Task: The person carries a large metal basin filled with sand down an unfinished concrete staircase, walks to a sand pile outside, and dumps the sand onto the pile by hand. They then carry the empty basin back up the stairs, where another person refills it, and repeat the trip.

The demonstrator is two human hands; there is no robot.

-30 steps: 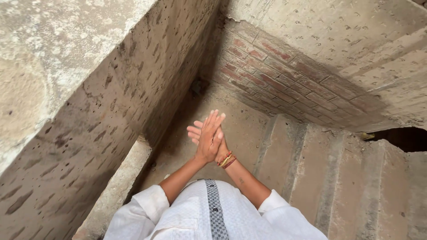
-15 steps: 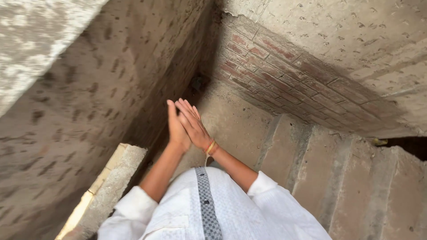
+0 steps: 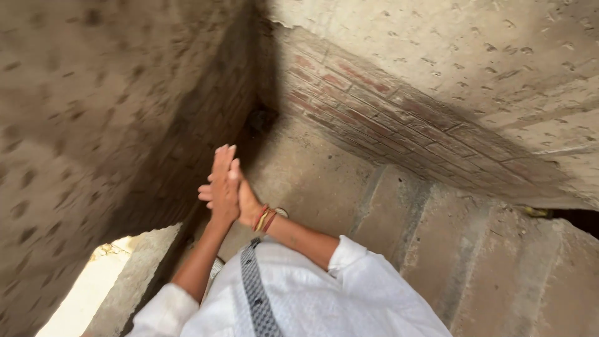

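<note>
My left hand and my right hand are pressed palm against palm in front of my chest, fingers stretched and pointing away from me. Neither hand holds anything. Thin bangles in red and gold ring my right wrist. My white rolled sleeves and a white shirt with a grey patterned strip fill the bottom of the view.
Rough concrete steps descend below me on the right. A pitted plaster wall stands close on the left. A bare brick band under plaster runs along the right wall. A low concrete ledge lies at lower left beside a bright opening.
My pressed hands have slid against each other and drifted slightly left in the view. The camera has tilted, so more of the left wall and the bright opening show.
</note>
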